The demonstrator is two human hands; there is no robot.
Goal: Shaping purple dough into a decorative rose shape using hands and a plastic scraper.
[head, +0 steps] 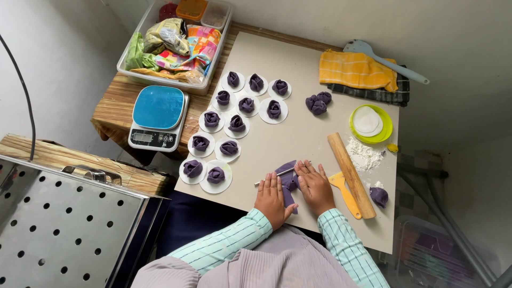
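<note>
Both hands lie flat and open near the bottom middle of the frame. The left hand (pixel 272 198) and the right hand (pixel 316 186) press on a purple dough strip (pixel 286 184), fingers spread, gripping nothing. A thin metal stick (pixel 277 174) lies across the dough by the fingertips. If the hands push too hard, the soft dough could tear or stick to the board (pixel 298 133). A rolling pin (pixel 350 174) and yellow scraper (pixel 345 192) lie just to the right. Purple dough flowers (pixel 229 125) sit on white rounds, upper left.

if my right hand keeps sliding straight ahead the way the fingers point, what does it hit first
Probably the thin metal rod lying just past the fingertips of your right hand, which rests on the purple dough. Beyond it the board looks bare until the loose dough pieces.
</note>
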